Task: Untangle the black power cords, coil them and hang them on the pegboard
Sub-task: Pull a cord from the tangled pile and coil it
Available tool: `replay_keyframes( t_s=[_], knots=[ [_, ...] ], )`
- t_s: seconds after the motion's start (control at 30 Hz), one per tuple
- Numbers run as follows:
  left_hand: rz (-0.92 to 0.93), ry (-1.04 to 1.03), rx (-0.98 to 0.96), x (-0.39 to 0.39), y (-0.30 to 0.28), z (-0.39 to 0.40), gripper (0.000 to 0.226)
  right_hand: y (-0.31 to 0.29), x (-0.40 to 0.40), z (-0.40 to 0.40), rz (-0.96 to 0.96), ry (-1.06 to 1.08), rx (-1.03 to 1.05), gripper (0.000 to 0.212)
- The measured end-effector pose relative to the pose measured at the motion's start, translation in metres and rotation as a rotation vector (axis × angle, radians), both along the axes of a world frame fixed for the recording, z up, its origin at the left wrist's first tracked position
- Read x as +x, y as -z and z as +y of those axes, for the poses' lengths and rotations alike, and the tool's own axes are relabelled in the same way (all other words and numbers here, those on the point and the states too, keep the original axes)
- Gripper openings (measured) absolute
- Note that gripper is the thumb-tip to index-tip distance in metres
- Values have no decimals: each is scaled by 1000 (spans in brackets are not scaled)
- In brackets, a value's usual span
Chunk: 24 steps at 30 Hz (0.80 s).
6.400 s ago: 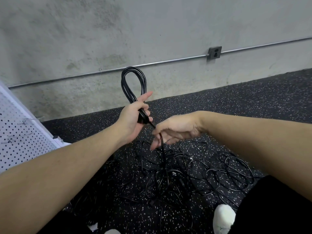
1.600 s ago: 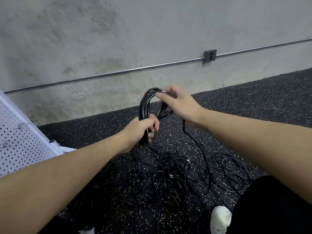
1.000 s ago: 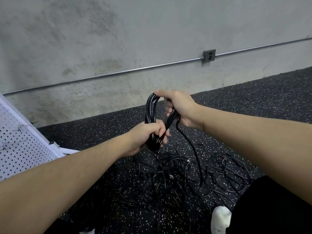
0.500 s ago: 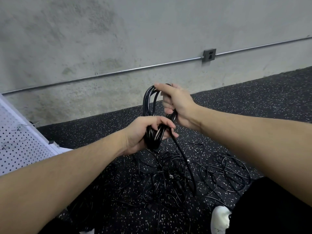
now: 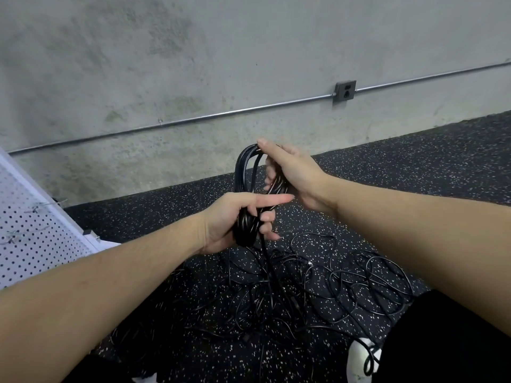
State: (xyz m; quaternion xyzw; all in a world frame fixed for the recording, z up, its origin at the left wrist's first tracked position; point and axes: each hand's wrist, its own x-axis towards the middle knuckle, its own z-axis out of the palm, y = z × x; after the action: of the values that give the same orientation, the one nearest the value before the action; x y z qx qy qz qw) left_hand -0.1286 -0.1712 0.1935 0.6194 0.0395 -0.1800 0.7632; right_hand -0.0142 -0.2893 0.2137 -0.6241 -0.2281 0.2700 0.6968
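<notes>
Black coil [image 5: 244, 194], gripped low by the left hand [image 5: 229, 221], has gained another loop as the right hand [image 5: 290, 175], seemingly pinching its top, feeds cord in.

No readable text, label, brand, number or sign shows anywhere in the view. The wall outlet [image 5: 345, 91], the pegboard [image 5: 30, 239] and the black power cords [image 5: 290, 294] on the floor carry no lettering that can be made out.
</notes>
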Motion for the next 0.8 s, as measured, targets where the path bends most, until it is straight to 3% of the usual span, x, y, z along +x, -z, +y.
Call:
replay_keyframes(
  t_s=[0.1, 0.17, 0.37, 0.43, 0.5, 0.57, 0.7, 0.8],
  knots=[
    [-37, -97, -6, 2, 0, -1, 72, 4, 3, -2, 130, -91, -84, 66],
    [-79, -173, 2, 3, 0, 1, 75, 8, 3, -5, 204, -177, -122, 73],
    [-131, -365, -44, 5, -2, 8, 74, 19, 4, -13, 157, -535, -443, 48],
    [-150, -416, -94, 7, -3, 11, 73, 20, 5, -15, 208, -643, -475, 49],
    [-156, -474, -133, 9, -3, 14, 68, 19, 3, -13, 240, -679, -462, 37],
    [-155, -516, -102, 11, -4, 14, 58, 17, -1, -10, 179, -693, -527, 33],
    [-163, -638, -14, 15, -3, 21, 51, 16, -1, -14, -96, -712, -795, 52],
    [-133, -725, 147, 14, 1, 35, 50, 15, 2, -22, -301, -654, -861, 45]
  ],
)
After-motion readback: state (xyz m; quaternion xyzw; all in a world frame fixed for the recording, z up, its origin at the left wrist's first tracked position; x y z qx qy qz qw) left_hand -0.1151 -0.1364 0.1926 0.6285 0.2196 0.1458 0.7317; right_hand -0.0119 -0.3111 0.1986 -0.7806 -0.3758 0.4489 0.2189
